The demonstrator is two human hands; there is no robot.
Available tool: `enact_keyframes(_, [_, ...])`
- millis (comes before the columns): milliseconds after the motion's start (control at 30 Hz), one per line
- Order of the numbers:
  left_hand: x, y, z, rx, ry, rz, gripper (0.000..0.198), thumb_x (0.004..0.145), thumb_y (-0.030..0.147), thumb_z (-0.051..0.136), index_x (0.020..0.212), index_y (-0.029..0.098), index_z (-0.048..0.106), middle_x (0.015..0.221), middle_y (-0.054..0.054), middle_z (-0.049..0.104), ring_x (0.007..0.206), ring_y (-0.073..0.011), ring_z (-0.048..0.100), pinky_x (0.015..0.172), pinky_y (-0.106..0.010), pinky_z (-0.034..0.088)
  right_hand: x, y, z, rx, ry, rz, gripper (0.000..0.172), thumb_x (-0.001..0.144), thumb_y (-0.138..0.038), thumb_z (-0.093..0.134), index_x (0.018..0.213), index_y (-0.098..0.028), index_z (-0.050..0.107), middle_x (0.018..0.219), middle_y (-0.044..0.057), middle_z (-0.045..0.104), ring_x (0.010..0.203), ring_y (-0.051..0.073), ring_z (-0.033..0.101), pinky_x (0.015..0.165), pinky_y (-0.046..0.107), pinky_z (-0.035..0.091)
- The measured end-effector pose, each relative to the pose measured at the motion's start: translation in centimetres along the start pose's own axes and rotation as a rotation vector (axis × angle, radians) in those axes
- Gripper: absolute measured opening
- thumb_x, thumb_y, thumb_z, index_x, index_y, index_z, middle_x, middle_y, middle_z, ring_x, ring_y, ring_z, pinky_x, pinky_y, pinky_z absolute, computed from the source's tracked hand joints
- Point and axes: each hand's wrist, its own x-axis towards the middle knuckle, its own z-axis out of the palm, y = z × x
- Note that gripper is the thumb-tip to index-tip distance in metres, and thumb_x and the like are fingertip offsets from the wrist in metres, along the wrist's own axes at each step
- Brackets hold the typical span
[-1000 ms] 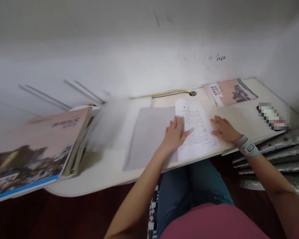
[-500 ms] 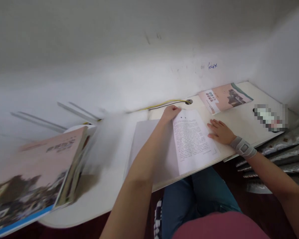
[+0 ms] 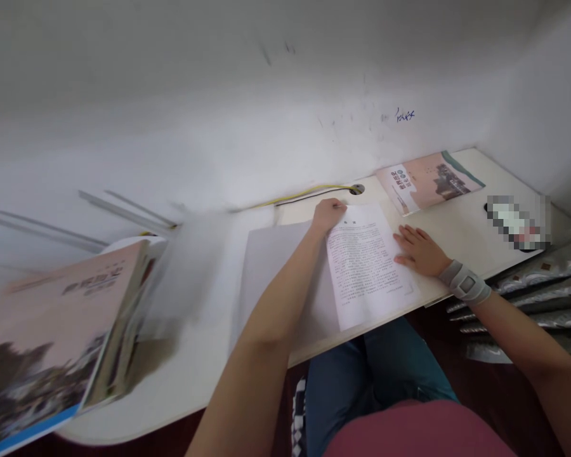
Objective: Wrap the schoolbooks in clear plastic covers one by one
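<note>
An open book point(image 3: 361, 273) lies in front of me, its right page full of printed text and its left side point(image 3: 276, 254) plain grey. At the top of the printed page, near the fold, the fingers of my left hand point(image 3: 330, 216) are closed on the paper. My left forearm crosses over the grey side and hides part of it. My right hand point(image 3: 422, 251) rests palm down at the page's right edge, fingers stretched out and slightly apart, holding nothing. A grey band with a square face is on that wrist.
A pink-covered book point(image 3: 428, 181) lies by the wall, with a phone-like blurred object point(image 3: 516, 222) to its right. A stack of books point(image 3: 57, 343) stands on the left of the white desk point(image 3: 171, 387). Yellow and black cables run into a desk hole point(image 3: 356, 190). Patterned silvery folds point(image 3: 542, 285) border the right.
The view has shifted slightly, so the book stack appears farther left. Both hands keep nearly the same places on the open book.
</note>
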Motion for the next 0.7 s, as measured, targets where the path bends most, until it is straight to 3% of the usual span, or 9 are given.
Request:
enact_keyframes(200, [-0.7,1.9,0.9,0.052,0.078,-0.056,0.026,0.083,0.026,0.051,0.098,0.015,0.069,0.108,-0.014,0.067,0.104,-0.0267,0.059,0.091,-0.038,0.043,0.0,0.0,0.0,0.003,-0.003,0.007,0.070,0.094,-0.059,0.026,0.141,-0.009,0.040,0.150,0.020,0.034,0.140,0.030,0.029,0.111,0.047,0.025])
enact_keyframes(333, [-2.9,2.8,0.0,0.077,0.170,0.013,0.048,0.087,0.031,0.051,0.133,0.015,0.050,0.144,-0.019,0.042,0.133,-0.0312,0.037,0.105,-0.048,0.033,0.1,0.0,-0.2,0.009,-0.030,0.023,0.070,0.094,-0.058,0.027,0.142,-0.009,0.039,0.151,0.020,0.033,0.140,0.030,0.029,0.112,0.046,0.024])
enact_keyframes(400, [-5.6,2.4,-0.4,0.060,0.172,0.086,0.062,0.089,0.040,0.050,0.143,0.015,0.035,0.151,-0.022,0.028,0.141,-0.0339,0.023,0.107,-0.055,0.029,0.1,0.0,-0.4,0.015,-0.047,0.026,0.071,0.093,-0.059,0.028,0.143,-0.010,0.037,0.151,0.020,0.032,0.140,0.030,0.028,0.112,0.046,0.024])
enact_keyframes(500, [-11.7,0.9,-0.1,0.031,0.072,0.187,0.069,0.089,0.056,0.042,0.147,0.021,0.028,0.156,-0.019,0.018,0.143,-0.0384,0.013,0.106,-0.062,0.027,0.1,0.0,-0.6,0.025,-0.064,0.026,0.074,0.091,-0.063,0.029,0.145,-0.013,0.035,0.152,0.019,0.030,0.141,0.030,0.026,0.112,0.047,0.024])
enact_keyframes(600, [-18.0,-0.3,1.4,0.068,-0.016,0.197,0.073,0.090,0.061,0.036,0.150,0.024,0.020,0.157,-0.019,0.012,0.143,-0.0395,0.012,0.105,-0.062,0.028,0.1,0.0,-0.8,0.028,-0.093,0.026,0.080,0.087,-0.069,0.031,0.147,-0.015,0.033,0.153,0.020,0.028,0.141,0.032,0.024,0.112,0.048,0.023])
enact_keyframes(700, [-21.6,-0.2,3.2,0.125,-0.016,0.202,0.074,0.089,0.061,0.038,0.149,0.021,0.023,0.157,-0.020,0.013,0.142,-0.0408,0.010,0.108,-0.062,0.024,0.1,0.0,-0.9,0.026,-0.126,0.029,0.084,0.085,-0.072,0.033,0.147,-0.015,0.032,0.153,0.021,0.026,0.142,0.035,0.022,0.112,0.049,0.021])
